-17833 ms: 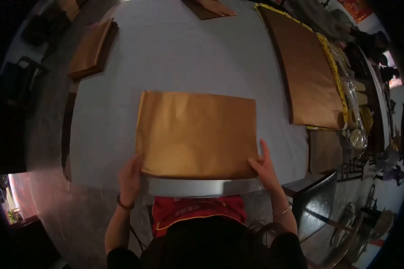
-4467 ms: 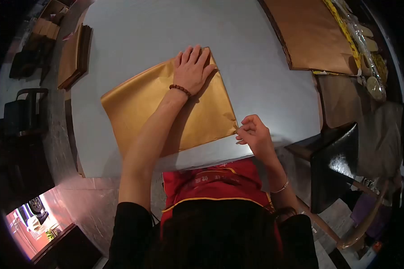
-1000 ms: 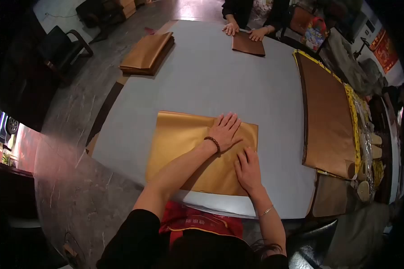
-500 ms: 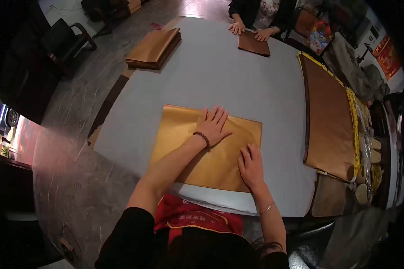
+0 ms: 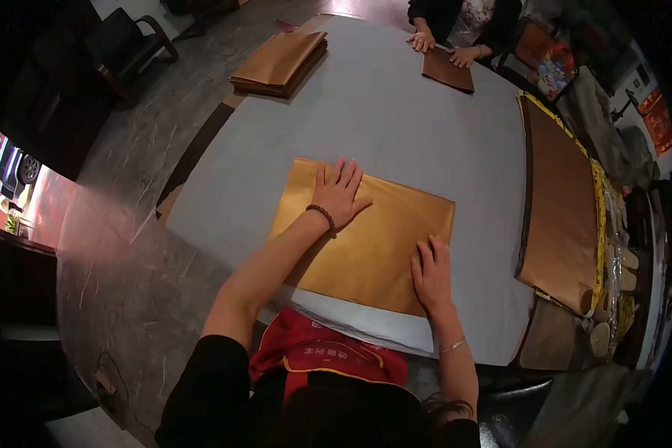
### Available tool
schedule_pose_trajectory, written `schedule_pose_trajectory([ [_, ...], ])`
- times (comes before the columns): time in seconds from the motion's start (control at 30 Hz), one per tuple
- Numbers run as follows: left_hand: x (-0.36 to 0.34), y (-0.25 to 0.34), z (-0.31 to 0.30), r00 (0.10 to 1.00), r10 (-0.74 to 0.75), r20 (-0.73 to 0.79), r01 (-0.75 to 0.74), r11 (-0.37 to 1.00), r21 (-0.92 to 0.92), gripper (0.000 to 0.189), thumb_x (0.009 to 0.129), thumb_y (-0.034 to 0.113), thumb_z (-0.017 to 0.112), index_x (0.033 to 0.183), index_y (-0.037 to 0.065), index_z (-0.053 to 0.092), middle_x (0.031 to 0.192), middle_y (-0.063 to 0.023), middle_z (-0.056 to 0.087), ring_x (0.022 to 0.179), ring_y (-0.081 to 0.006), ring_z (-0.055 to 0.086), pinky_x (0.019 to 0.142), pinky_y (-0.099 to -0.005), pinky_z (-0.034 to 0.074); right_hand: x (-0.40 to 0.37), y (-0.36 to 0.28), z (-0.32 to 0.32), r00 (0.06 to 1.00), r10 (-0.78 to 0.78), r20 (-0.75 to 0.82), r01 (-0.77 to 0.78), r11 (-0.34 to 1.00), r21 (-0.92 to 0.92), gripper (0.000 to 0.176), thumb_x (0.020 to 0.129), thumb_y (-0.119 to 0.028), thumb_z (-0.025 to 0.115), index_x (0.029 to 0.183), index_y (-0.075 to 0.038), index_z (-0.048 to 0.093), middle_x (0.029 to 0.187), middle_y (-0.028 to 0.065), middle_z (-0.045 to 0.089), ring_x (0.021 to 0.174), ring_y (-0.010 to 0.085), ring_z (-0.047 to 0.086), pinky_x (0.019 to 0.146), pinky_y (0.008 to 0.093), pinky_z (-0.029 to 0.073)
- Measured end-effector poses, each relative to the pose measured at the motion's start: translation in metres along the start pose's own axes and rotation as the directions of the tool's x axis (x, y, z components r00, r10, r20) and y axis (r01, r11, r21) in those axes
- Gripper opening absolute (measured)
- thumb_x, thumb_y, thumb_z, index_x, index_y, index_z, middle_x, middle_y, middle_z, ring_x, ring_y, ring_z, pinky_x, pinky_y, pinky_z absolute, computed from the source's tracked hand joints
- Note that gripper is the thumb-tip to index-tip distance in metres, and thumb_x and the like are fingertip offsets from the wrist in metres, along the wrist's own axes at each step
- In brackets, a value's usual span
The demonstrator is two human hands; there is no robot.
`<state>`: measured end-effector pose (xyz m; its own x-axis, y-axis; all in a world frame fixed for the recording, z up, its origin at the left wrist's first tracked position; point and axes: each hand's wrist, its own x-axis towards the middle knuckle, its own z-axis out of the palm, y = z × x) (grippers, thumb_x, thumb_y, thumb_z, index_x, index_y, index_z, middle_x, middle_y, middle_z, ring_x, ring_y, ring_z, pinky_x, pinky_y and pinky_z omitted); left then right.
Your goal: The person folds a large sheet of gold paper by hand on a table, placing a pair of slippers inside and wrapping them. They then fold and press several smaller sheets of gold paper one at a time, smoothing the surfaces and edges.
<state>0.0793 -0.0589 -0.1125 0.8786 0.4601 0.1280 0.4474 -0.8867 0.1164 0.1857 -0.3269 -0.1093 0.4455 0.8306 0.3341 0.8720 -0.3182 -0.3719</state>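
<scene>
A golden-brown sheet (image 5: 366, 254) lies flat on the grey-covered table (image 5: 381, 119), close to my body. My left hand (image 5: 340, 196), with a beaded bracelet at the wrist, rests palm down on its upper left part, fingers spread. On the right edge of the sheet lies my right hand (image 5: 433, 272), its fingers slightly bent and partly apart. Nothing shows in either hand. White material (image 5: 351, 322) sticks out from under the sheet's near edge.
A stack of folded brown sheets (image 5: 280, 63) sits at the far left. Across the table, a person's hands (image 5: 464, 56) press on a folded brown piece (image 5: 446, 72). Large brown sheets with yellow edging (image 5: 560, 201) lie at the right. A black chair (image 5: 131, 48) stands beyond.
The view has shifted, so the table items appear further right. My left hand has slid left across the sheet, fingers still spread. My right hand stays at the right edge.
</scene>
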Motion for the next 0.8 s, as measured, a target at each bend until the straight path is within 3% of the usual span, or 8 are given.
schedule_pose_trajectory([
  [0.5, -0.022, -0.053, -0.014, 0.965, -0.258, 0.037, 0.256, 0.965, 0.053, 0.074, 0.094, 0.059, 0.032, 0.146, 0.006, 0.027, 0.154, -0.0123, 0.019, 0.142, -0.032, 0.012, 0.11, -0.061, 0.003, 0.0, -0.001, 0.0, 1.0, 0.015, 0.021, -0.016, 1.0, 0.012, 0.032, 0.091, -0.015, 0.055, 0.12, -0.002, 0.051, 0.132, 0.0199, 0.042, 0.124, 0.0412, 0.038, 0.107, 0.0496, 0.031],
  [0.63, -0.034, -0.072, -0.016, 0.949, -0.312, 0.042, 0.311, 0.95, 0.029, 0.069, 0.095, 0.058, 0.03, 0.147, 0.014, 0.027, 0.154, -0.0132, 0.018, 0.142, -0.0334, 0.012, 0.11, -0.0601, 0.006, 0.001, -0.001, -0.001, 0.999, 0.014, 0.042, -0.015, 1.0, 0.021, 0.033, 0.091, -0.016, 0.056, 0.12, -0.002, 0.051, 0.133, 0.0198, 0.042, 0.125, 0.0405, 0.038, 0.107, 0.0493, 0.03],
  [0.7, -0.045, -0.086, -0.013, 0.943, -0.332, 0.031, 0.331, 0.943, 0.036, 0.065, 0.095, 0.056, 0.035, 0.146, 0.016, 0.029, 0.154, -0.0142, 0.018, 0.142, -0.0344, 0.014, 0.11, -0.0577, 0.009, 0.001, -0.001, -0.001, 0.997, 0.049, 0.057, -0.051, 0.998, 0.039, 0.034, 0.091, -0.016, 0.056, 0.121, -0.003, 0.051, 0.133, 0.0197, 0.042, 0.125, 0.0391, 0.038, 0.107, 0.048, 0.031],
  [0.77, -0.063, -0.102, -0.015, 0.962, -0.271, -0.042, 0.264, 0.956, -0.131, 0.063, 0.094, 0.053, 0.041, 0.143, 0.013, 0.035, 0.154, -0.0148, 0.021, 0.14, -0.0344, 0.018, 0.111, -0.0538, 0.012, -0.001, 0.001, 0.0, 0.997, 0.023, 0.077, -0.024, 1.0, 0.009, 0.033, 0.091, -0.016, 0.055, 0.121, -0.002, 0.052, 0.134, 0.0196, 0.042, 0.125, 0.0381, 0.04, 0.106, 0.0466, 0.033],
  [0.8, -0.076, -0.104, -0.031, 0.965, -0.24, -0.1, 0.22, 0.959, -0.179, 0.055, 0.093, 0.041, 0.051, 0.138, 0.011, 0.043, 0.15, -0.0158, 0.028, 0.136, -0.0356, 0.029, 0.109, -0.0475, 0.024, 0.0, -0.003, -0.002, 0.997, 0.038, 0.074, -0.04, 0.999, 0.022, 0.033, 0.091, -0.015, 0.055, 0.121, -0.002, 0.052, 0.134, 0.0196, 0.042, 0.124, 0.038, 0.04, 0.106, 0.0459, 0.034],
])
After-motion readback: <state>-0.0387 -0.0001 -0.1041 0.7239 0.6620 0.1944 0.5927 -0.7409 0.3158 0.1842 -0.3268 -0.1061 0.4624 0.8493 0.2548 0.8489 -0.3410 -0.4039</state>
